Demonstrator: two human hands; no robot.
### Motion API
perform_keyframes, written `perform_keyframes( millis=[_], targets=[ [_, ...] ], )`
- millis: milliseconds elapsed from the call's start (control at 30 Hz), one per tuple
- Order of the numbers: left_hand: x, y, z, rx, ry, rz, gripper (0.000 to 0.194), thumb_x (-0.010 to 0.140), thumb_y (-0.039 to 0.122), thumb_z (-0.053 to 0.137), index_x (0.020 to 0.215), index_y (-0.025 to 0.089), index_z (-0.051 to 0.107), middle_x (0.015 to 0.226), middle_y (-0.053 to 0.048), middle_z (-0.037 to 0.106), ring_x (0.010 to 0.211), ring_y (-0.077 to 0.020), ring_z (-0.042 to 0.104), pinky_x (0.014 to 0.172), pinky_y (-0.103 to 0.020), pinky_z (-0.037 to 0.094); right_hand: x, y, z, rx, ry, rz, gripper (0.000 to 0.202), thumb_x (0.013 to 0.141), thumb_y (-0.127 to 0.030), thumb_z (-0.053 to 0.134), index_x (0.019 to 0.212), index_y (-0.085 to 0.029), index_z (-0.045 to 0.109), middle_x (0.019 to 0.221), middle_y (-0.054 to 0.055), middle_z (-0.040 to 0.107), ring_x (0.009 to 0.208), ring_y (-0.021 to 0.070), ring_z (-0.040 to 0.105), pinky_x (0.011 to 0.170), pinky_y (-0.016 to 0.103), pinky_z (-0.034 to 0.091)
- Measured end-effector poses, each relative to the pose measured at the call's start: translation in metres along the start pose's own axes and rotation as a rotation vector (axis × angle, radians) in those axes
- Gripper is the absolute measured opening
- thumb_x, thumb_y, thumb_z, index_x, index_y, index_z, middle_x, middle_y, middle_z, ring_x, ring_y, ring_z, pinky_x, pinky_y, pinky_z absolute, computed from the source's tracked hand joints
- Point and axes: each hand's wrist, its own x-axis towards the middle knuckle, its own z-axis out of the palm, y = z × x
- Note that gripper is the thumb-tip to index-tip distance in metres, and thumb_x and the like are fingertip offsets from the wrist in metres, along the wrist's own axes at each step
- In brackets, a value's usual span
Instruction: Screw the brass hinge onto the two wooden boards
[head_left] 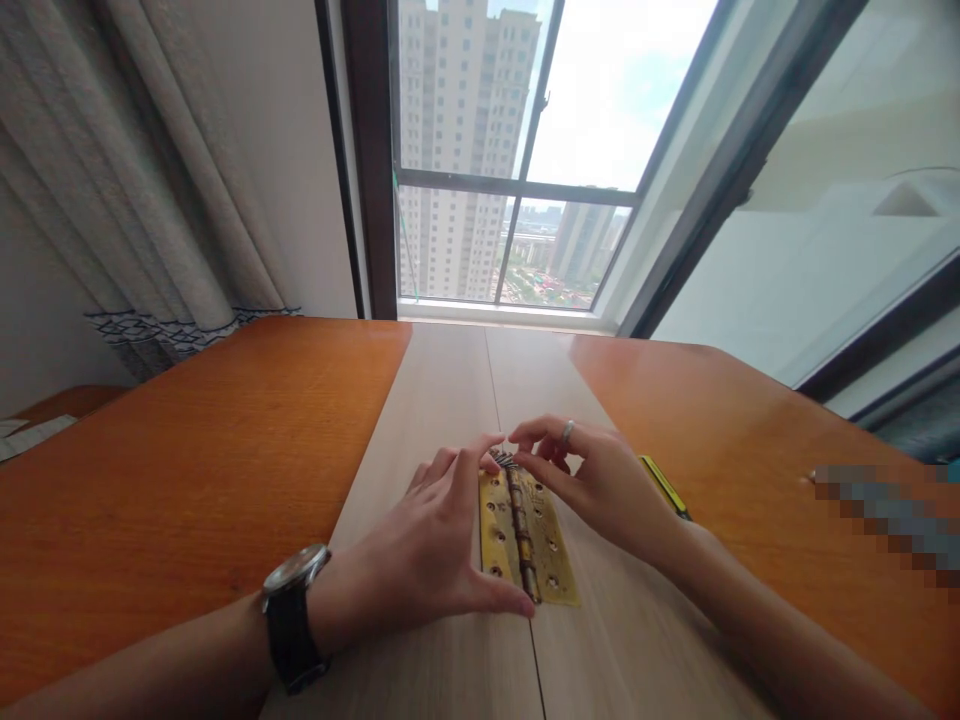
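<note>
From my remote seat, I read this as a room high up, most likely in a home: a long curtain (142, 180) with a patterned hem (176, 335), a wooden surface (285, 420) by the window (517, 186), a tower block (461, 110) outside.

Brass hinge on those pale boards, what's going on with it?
A person has both hands at the brass hinge, which lies opened flat across the seam between two pale boards. The left hand spans its left side, thumb by the near end. The right hand has its fingertips by small metal pieces, probably screws, at the far end; whether it holds one is unclear. A yellow-and-black tool lies beyond the right forearm.
</note>
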Motion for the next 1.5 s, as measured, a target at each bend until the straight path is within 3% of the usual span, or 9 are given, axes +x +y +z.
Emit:
perform_keyframes(
  millis=[200,433,633,1200,1500],
  targets=[
    [0.000,-0.001,0.002,-0.033,-0.009,-0.028,0.133,0.056,0.056,0.086,0.153,0.030,-0.001,0.137,-0.018,0.051,0.130,-0.0398,0.044,0.106,-0.061,0.035,-0.001,0.003,0.000,0.026,-0.004,-0.049,0.013,0.091,-0.026,0.061,0.085,-0.021,0.072,0.077,0.002,0.072,0.067,0.0125,0.063,0.061,0.023,0.048],
    [-0.001,-0.001,0.003,-0.015,0.013,-0.020,0.138,0.054,0.055,0.087,0.154,0.032,-0.004,0.142,-0.017,0.048,0.131,-0.0401,0.043,0.106,-0.060,0.035,-0.001,0.002,0.009,0.037,-0.033,-0.004,0.011,0.090,-0.020,0.062,0.092,-0.022,0.073,0.082,0.001,0.074,0.068,0.0116,0.065,0.062,0.023,0.048],
    [-0.001,0.000,0.002,-0.016,-0.007,-0.035,0.138,0.055,0.057,0.086,0.154,0.032,-0.007,0.143,-0.018,0.046,0.133,-0.0395,0.042,0.107,-0.060,0.035,0.001,0.003,0.010,-0.010,-0.032,-0.023,0.010,0.089,-0.019,0.064,0.086,-0.020,0.073,0.081,0.000,0.075,0.063,0.0108,0.062,0.064,0.023,0.049],
    [-0.001,0.001,0.001,-0.016,-0.038,-0.043,0.133,0.059,0.058,0.084,0.154,0.025,-0.004,0.143,-0.020,0.047,0.136,-0.0399,0.038,0.111,-0.062,0.027,-0.001,0.007,0.014,-0.018,-0.053,-0.228,0.012,0.090,-0.015,0.063,0.085,-0.019,0.073,0.083,0.000,0.074,0.071,0.0099,0.067,0.064,0.020,0.048],
    [0.000,0.006,-0.003,0.016,-0.048,-0.050,0.129,0.060,0.055,0.084,0.154,0.027,0.000,0.146,-0.019,0.044,0.133,-0.0396,0.041,0.107,-0.061,0.032,0.000,0.008,0.015,-0.039,-0.055,-0.253,0.013,0.093,-0.018,0.060,0.087,-0.020,0.072,0.085,0.000,0.074,0.073,0.0098,0.067,0.067,0.020,0.049]
  ],
)
